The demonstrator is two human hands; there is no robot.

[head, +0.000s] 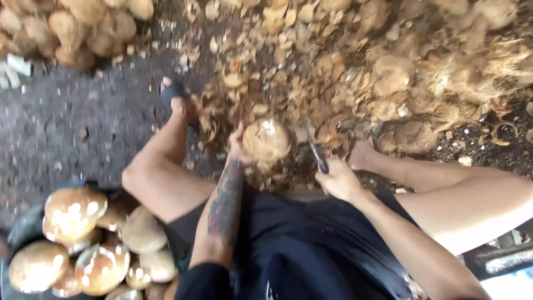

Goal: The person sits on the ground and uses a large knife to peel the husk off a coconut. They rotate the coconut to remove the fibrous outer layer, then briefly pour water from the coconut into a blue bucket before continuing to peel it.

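My left hand [237,149] grips a round, partly peeled coconut [266,139] and holds it in front of my knees. My right hand [340,179] is closed around the handle of a dark knife [318,157], whose blade points up toward the coconut's right side. I sit with both bare legs spread apart. My left foot [176,100] wears a dark sandal, and my right foot [363,155] rests among the husk scraps.
A dark basket [25,225] at the lower left holds several peeled pale-brown coconuts [75,211]. Brown husk shavings [288,61] cover the ground ahead. Unpeeled coconuts are piled at the upper left [72,28] and fibrous ones at the right [444,72].
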